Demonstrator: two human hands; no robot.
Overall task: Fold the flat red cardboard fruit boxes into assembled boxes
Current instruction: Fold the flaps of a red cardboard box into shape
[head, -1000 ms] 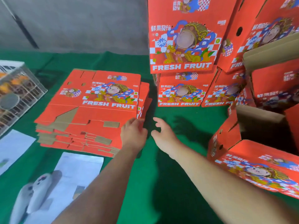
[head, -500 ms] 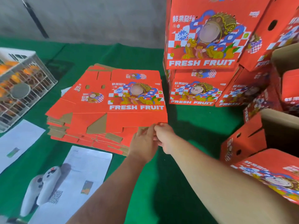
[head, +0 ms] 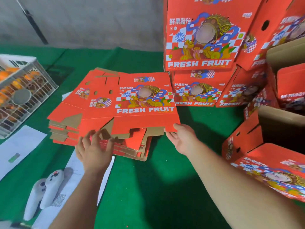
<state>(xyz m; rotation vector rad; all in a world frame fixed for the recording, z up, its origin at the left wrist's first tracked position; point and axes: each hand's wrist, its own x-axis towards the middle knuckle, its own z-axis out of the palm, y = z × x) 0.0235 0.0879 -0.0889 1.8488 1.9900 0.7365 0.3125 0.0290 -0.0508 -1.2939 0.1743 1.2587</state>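
2 hands are on the job, and only 1 of them has cardboard. My right hand (head: 181,139) pinches the near right corner of the top flat box (head: 132,103), thumb on the red face and the other digits under it, so that corner is tipped up off the stack (head: 102,142). My left hand (head: 94,149) is spread wide, fingers straight, holding nothing; its fingertips (head: 92,133) sit at the near edge where the notched bottom flaps hang, and I cannot tell whether they touch the cardboard or only hover just short of it.

The flat box lies on the stack on the green table (head: 156,179), directly ahead of both hands. Its long axis runs left to right across my view, with the FRESH FRUIT panel toward the right and the narrower side panel toward the left. Its near edge faces me, and the 2 hands bracket that edge, right at the corner, left toward the middle.

My judgement: the coming move turns on that edge. The right hand is already on it, so the left needs to close on the flap side before I draw the sheet toward me, clear of the stack, and open it up.
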